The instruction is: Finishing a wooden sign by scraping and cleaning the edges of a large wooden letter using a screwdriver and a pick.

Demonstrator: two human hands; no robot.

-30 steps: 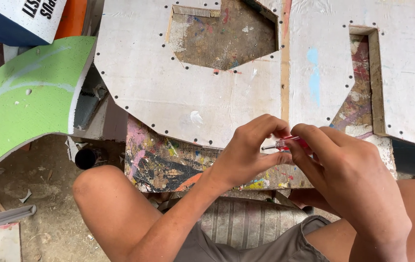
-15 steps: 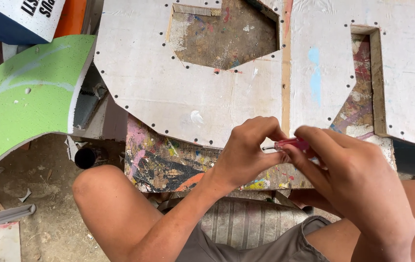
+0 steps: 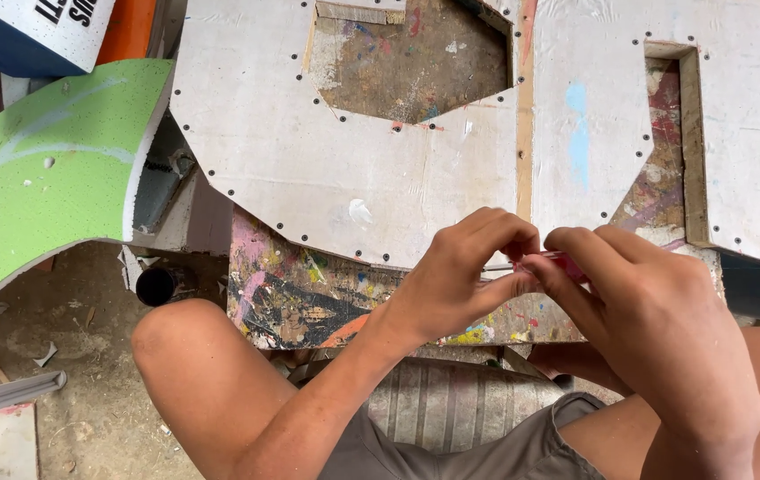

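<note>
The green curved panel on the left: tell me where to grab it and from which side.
Take the green curved panel by its thick white right edge, coming from the right. That edge stands exposed beside the white board. The far corner tucks under a blue and white box, so that end looks harder to reach.

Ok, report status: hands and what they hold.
Left hand and right hand pinched together on small red tool. Over edge of white panel. Nothing in between.

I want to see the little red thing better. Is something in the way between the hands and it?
Nothing is: both hands already pinch the small red tool. The left hand and right hand meet over the edge of the white panel, and their fingers hide most of the tool.
</note>
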